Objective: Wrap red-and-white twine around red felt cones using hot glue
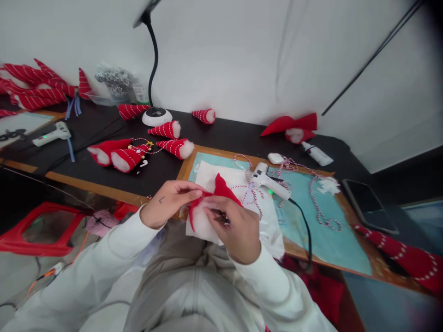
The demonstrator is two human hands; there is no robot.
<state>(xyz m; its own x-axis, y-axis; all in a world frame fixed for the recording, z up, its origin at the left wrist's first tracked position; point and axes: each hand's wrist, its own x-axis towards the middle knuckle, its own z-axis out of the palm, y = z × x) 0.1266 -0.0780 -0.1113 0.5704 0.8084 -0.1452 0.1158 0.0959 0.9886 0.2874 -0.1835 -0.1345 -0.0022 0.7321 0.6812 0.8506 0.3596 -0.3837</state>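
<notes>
A red fabric cone (223, 185) lies over the white sheet in front of me, its pointed end away from me. White stuffing (201, 222) bulges from its wide end, which faces me. My left hand (173, 202) pinches the fabric rim on the left between thumb and fingers. Over the right side of the cone, my right hand (238, 226) is closed with bent fingers at the stuffing, hiding part of it. Just to the right rests a white glue gun (272, 182) with a green light, among red-and-white twisted cord (323, 214).
Several striped stuffed cones (166, 129) lie beyond my left hand, near a lamp base (157, 116). A second glue gun (51, 133) is far left. On the right are a white bottle (317, 154), a phone (370, 205) and a dotted red cone (404, 253). A red stool (41, 249) stands below.
</notes>
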